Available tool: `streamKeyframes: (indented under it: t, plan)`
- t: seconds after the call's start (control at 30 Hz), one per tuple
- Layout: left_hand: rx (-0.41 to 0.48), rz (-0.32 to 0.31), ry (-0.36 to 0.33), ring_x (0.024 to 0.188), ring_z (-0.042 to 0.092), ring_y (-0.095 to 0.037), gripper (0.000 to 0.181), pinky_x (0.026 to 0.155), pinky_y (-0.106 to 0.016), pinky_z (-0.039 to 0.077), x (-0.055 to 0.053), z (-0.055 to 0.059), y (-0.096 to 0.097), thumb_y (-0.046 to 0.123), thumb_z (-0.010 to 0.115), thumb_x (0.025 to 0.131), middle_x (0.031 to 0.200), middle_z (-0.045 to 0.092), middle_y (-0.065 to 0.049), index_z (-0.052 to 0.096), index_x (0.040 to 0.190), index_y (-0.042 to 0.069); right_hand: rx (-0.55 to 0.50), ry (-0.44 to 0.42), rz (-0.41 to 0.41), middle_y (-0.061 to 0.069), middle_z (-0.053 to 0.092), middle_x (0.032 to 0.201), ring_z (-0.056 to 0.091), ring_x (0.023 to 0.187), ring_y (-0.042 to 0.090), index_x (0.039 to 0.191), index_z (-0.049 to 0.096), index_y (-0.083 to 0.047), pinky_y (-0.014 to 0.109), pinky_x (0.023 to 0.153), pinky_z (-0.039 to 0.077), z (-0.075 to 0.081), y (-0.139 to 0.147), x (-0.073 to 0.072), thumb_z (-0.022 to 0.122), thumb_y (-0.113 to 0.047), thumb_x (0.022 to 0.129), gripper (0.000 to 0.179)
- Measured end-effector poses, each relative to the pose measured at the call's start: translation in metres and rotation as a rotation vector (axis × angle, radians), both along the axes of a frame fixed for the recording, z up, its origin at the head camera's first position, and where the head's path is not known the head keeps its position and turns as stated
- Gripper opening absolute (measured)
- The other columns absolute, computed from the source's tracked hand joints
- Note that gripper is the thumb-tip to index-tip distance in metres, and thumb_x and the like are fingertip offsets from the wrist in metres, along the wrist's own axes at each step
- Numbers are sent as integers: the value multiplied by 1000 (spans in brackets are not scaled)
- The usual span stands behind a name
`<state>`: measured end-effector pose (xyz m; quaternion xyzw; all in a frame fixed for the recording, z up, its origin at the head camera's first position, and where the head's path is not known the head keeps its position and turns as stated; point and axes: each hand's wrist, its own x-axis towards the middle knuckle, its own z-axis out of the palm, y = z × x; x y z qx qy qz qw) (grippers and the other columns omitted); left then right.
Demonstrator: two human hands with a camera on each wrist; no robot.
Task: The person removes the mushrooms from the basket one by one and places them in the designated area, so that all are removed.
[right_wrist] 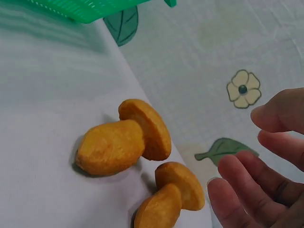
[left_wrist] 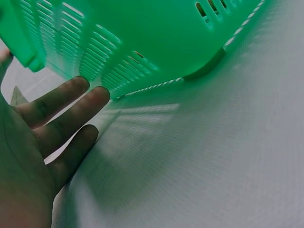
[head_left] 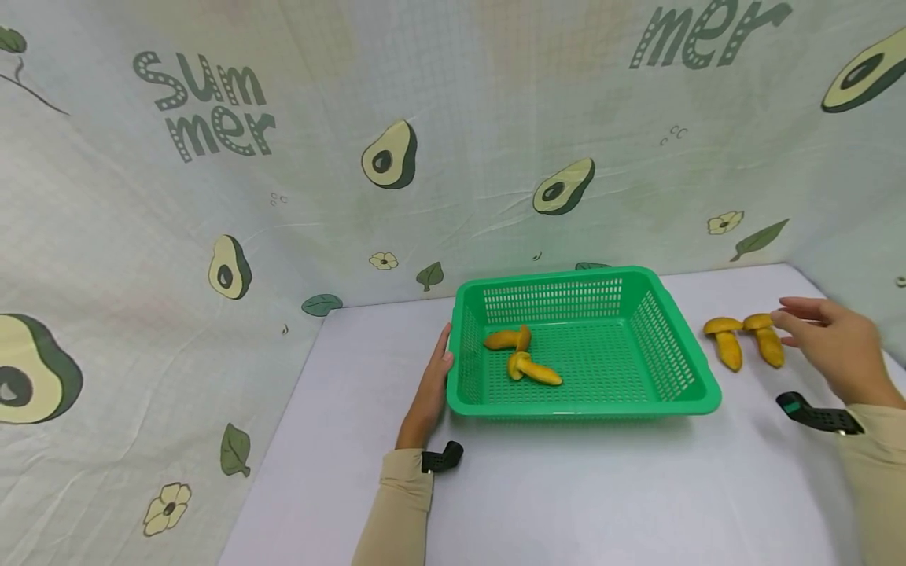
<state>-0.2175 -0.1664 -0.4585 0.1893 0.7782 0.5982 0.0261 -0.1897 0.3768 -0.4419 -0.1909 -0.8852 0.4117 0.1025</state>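
Observation:
A green plastic basket [head_left: 583,409] with slotted walls stands on the table; two yellow-brown mushrooms, one [head_left: 503,339] above the other [head_left: 538,372], lie in its left part. My left hand [head_left: 427,391] is at the basket's left side, and its fingers look extended in the left wrist view, beside the slotted wall [left_wrist: 156,42]. To the right of the basket, two more mushrooms [head_left: 727,346] [right_wrist: 111,147] lie side by side on the cloth. Above and beside the rightmost mushroom [head_left: 768,346] hovers my right hand [head_left: 838,346], fingers loosely bent and apart from it, holding nothing.
A pale cloth covers the table [head_left: 566,495]. Behind it and to the left hangs a sheet [head_left: 467,94] printed with avocados, leaves and flowers, close to the basket's back rim. Each wrist carries a black strapped device [head_left: 821,413].

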Motion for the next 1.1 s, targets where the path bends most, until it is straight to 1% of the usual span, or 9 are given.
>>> streamKeyframes:
  t: [0.13,0.2,0.33,0.4,0.47,0.6,0.73,0.93,1.1]
  plan:
    - [-11,0,-4,151,7,-15,56,120,-47,8,-1,-1,-1,30,25,111,167,10,2,10,163,15,-25,12,44,30,43,143,55,105,38,153,34,4,66,96,43,8,-6,-2,45,-49,104,73]
    - [-19,5,-11,151,7,-14,55,120,-46,8,-1,-1,-1,31,24,111,166,10,4,10,163,18,-34,25,77,22,51,134,58,97,24,152,36,4,57,93,49,13,-8,-4,46,-50,103,74]
    - [-16,14,-11,151,8,-13,54,120,-45,8,-3,0,-1,31,25,111,167,11,5,11,162,22,-73,81,147,-11,60,108,57,83,-4,147,45,0,23,74,57,23,-12,-8,51,-46,102,65]
    - [-3,17,-6,151,8,-13,54,121,-46,8,-3,0,-1,31,26,111,167,11,4,12,163,22,-128,111,190,-24,59,98,59,82,-10,141,51,-6,13,67,52,28,-13,-10,55,-42,102,53]
    - [3,13,-4,151,8,-14,55,121,-46,8,-3,0,0,31,26,111,167,11,3,12,163,19,-193,132,241,-29,61,95,62,83,-10,134,54,-9,9,67,49,32,-14,-10,59,-38,101,44]
    - [-17,3,-5,151,7,-14,56,120,-46,8,1,0,-1,31,24,112,167,10,3,9,163,14,-221,74,348,-28,63,101,65,89,-5,138,51,-10,14,73,52,38,-21,-12,59,-42,100,50]
    - [-8,-5,5,151,7,-15,55,120,-48,8,4,-2,-2,30,21,112,167,9,2,9,163,13,-135,-15,411,-21,61,110,67,93,1,147,42,-6,17,74,51,44,-35,-16,53,-55,99,70]
    - [-15,-12,1,151,7,-16,57,120,-49,8,4,0,-2,29,26,111,167,9,2,8,163,15,-98,-61,476,15,61,134,70,99,16,150,40,-7,23,78,51,58,-54,-19,48,-55,101,69]
    - [-21,-10,6,151,3,-14,58,120,-47,6,-12,-23,-5,31,29,110,166,6,5,6,163,19,-125,-21,528,25,55,137,68,101,15,149,43,-7,23,79,55,65,-66,-23,49,-51,103,63]
